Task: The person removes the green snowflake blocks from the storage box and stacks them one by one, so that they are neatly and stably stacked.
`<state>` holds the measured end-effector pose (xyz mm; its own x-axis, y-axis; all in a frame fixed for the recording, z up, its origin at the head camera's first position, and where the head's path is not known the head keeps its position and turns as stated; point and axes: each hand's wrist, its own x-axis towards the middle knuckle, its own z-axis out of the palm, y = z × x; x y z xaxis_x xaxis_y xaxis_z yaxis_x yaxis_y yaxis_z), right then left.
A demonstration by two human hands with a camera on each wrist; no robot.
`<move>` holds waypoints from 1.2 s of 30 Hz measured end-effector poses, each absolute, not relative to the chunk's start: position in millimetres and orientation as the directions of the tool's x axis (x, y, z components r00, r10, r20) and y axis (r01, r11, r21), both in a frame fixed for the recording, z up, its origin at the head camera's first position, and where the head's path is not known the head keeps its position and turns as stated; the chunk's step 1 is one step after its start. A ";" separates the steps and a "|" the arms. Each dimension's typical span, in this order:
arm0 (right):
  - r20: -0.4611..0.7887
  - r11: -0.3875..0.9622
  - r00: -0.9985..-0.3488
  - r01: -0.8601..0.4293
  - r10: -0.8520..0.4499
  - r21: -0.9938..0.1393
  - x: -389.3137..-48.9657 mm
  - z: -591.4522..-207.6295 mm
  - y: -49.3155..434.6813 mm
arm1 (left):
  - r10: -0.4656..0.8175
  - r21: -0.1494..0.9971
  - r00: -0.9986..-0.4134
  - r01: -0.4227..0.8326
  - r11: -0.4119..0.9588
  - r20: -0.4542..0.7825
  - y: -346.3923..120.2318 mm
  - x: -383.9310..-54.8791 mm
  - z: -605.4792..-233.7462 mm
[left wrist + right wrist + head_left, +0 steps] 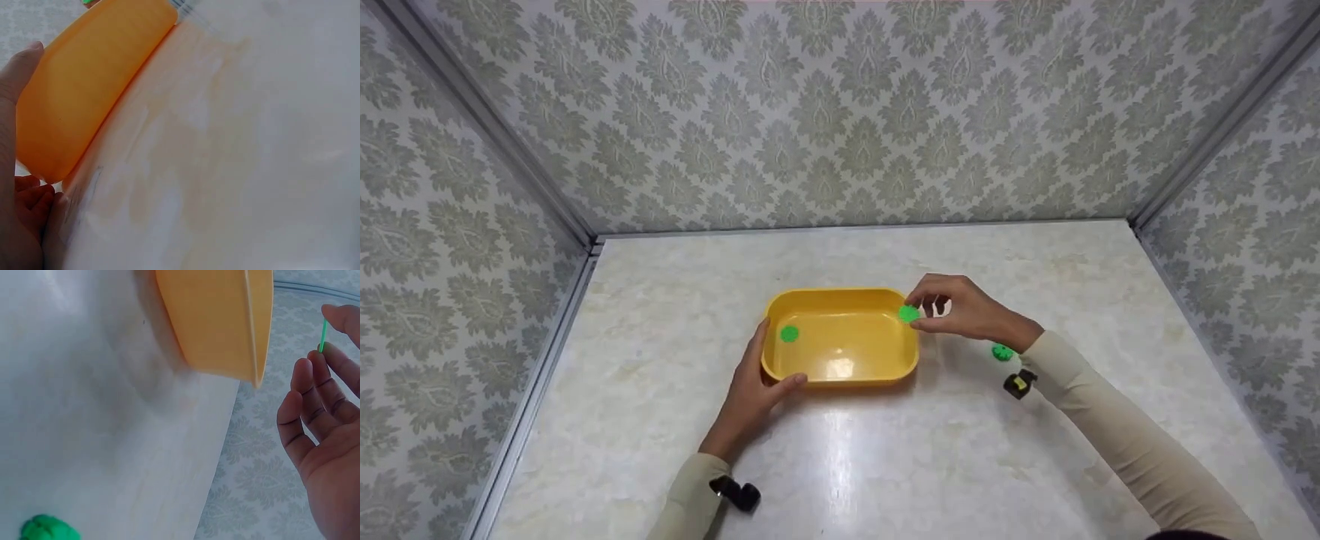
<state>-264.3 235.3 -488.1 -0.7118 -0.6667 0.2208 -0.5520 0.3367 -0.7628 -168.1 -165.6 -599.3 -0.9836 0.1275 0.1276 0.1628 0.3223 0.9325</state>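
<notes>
A yellow plastic tub (840, 298) stands on the table, with one flat green disc (789, 334) inside near its left end. My left hand (750, 390) grips the tub's left end, thumb at the front rim and fingers around the side; the left wrist view shows this hand (22, 208) against the tub's outer wall (90, 84). Over the tub's right rim, my right hand (960, 307) pinches another thin green disc (909, 313) between thumb and fingertips. Seen edge-on in the right wrist view, that disc (323, 336) is a narrow strip.
More green pieces (1002, 352) lie in a small heap on the table (660, 315), below the right wrist; the right wrist view catches the heap (49, 529) at its lower left. Patterned walls (825, 112) enclose the table at the back and both sides.
</notes>
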 end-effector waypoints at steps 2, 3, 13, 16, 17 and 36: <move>0.229 0.342 -0.720 -0.553 -0.655 -0.760 -262.6 -490.1 241.3 | 0.128 0.932 -0.983 0.165 0.324 0.130 -165.6 -168.4 -599.4; 0.232 0.345 -0.725 -0.552 -0.649 -0.759 -261.7 -490.9 244.2 | 0.128 0.932 -0.983 0.163 0.322 0.128 -165.5 -168.4 -599.3; 0.238 0.400 -0.762 -0.547 -0.603 -0.736 -253.3 -503.9 273.7 | 0.122 0.936 -0.986 0.149 0.318 0.116 -164.9 -167.4 -599.2; 0.230 0.417 -0.778 -0.532 -0.585 -0.737 -249.9 -508.2 281.8 | 0.120 0.936 -0.986 0.145 0.319 0.112 -164.6 -166.6 -598.3; 0.229 0.420 -0.783 -0.526 -0.578 -0.740 -248.6 -509.6 284.6 | 0.120 0.937 -0.987 0.144 0.318 0.111 -164.4 -166.5 -598.2; 0.153 0.487 -0.857 -0.417 -0.493 -0.767 -235.7 -525.3 328.1 | 0.121 0.934 -0.987 0.144 0.326 0.109 -164.9 -167.4 -597.6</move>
